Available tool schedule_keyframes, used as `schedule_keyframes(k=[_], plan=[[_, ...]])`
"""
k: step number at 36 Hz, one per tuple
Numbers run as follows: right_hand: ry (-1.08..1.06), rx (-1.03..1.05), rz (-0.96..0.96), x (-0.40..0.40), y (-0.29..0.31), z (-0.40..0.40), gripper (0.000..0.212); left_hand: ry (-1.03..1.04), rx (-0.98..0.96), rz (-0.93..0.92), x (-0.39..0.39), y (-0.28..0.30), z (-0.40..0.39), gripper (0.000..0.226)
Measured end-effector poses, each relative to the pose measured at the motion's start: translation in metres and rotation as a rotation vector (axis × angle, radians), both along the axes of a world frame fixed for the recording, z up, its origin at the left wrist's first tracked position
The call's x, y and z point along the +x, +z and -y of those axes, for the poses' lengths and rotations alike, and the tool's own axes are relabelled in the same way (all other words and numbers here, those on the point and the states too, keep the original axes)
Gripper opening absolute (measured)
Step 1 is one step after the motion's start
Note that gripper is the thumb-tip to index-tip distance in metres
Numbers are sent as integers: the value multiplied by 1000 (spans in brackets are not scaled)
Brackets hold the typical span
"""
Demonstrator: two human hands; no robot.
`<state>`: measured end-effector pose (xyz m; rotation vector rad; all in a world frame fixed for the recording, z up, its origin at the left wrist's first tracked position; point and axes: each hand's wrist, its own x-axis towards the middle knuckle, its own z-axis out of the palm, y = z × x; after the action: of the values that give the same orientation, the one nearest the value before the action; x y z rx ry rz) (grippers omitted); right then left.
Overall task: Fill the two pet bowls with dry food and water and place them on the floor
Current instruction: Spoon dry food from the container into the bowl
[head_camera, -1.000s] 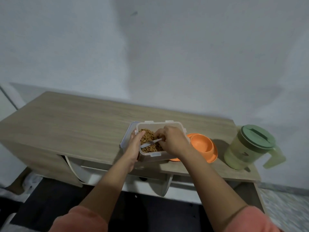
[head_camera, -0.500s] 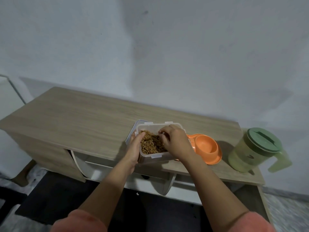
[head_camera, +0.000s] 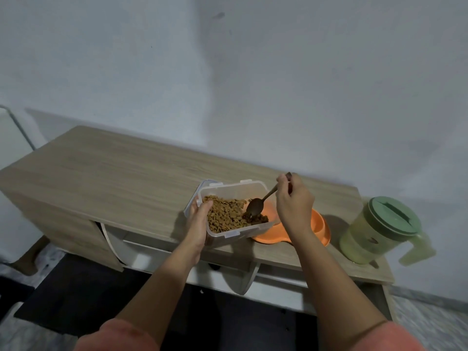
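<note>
Fingers of right hand (head_camera: 293, 202) pinching spoon (head_camera: 255, 205), bowl dipping into brown kibble (head_camera: 228, 215); left hand (head_camera: 198, 221) gripping clear tub (head_camera: 234, 196) beside orange bowls (head_camera: 320, 225) on table (head_camera: 121, 171).

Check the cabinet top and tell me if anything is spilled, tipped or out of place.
Nothing spilled. The clear food container is tilted toward the orange bowl, but the left hand grips it while the right hand scoops with a spoon. The green pitcher stands upright, lidded.

The wooden cabinet top (head_camera: 106, 173) lies bare toward its left edge; the clear plastic kibble container (head_camera: 235, 211), orange plastic pet bowl (head_camera: 320, 224) and green lidded plastic pitcher (head_camera: 379, 229) crowd its front right.
</note>
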<state>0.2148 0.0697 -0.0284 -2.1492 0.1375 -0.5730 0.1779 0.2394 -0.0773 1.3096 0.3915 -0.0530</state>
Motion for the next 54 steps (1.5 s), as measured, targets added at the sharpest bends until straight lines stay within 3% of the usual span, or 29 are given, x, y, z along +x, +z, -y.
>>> schedule_keyframes(k=[6,10,18,29,47,54], plan=[[-52,144,-198,10,-8,11,27,65,-32,23,-1,-1,5,36],[11,343,-343,10,-13,10,29,84,-46,30,-1,-3,12,38],[103,467,-487,16,-20,19,27,155,-82,32,-3,-16,22,38],[85,717,-460,28,-23,29,22,360,-196,47,-1,-32,42,42],[32,852,-415,48,-26,66,17,623,-222,-9,5,-62,68,55],[-76,853,-362,52,-25,92,21,672,-142,-50,14,-71,69,57]])
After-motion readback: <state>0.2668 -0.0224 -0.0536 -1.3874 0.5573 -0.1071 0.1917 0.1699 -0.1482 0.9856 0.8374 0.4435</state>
